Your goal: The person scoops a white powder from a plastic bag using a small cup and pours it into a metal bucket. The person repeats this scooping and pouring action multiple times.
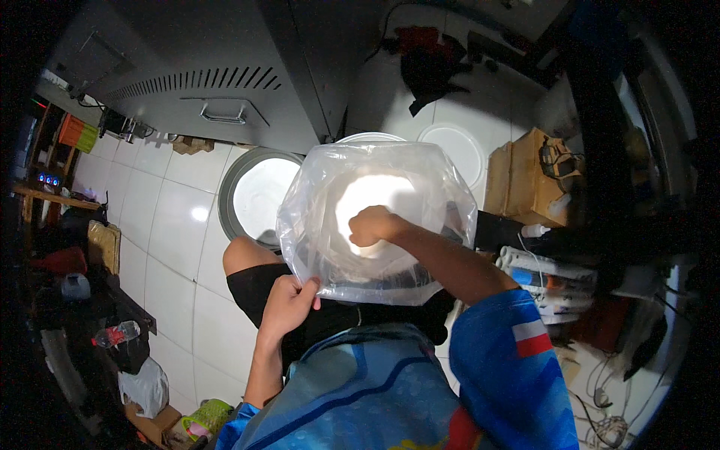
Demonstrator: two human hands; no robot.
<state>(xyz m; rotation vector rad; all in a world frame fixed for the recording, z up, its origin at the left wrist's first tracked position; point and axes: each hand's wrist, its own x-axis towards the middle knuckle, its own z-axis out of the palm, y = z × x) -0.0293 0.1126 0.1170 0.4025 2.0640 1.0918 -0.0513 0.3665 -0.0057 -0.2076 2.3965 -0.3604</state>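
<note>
A large clear plastic bag (307,217) stands wide-mouthed between my knees. Its inside glows bright white, and I cannot tell what the white contents (375,191) are. My left hand (291,304) pinches the bag's rim at the near left corner. Reaching down into the bag's mouth, my right hand (373,226) has its fingers curled closed over the white area; whatever it may hold is hidden. Left of the bag, a round grey tub (226,199) has a bright white inside.
A grey metal cabinet (210,75) with a handle and vent slots rises beyond the tub. Far right of the bag are a round white lid (454,150) and a cardboard box (525,176). A plastic bottle (120,334) lies at the left among clutter.
</note>
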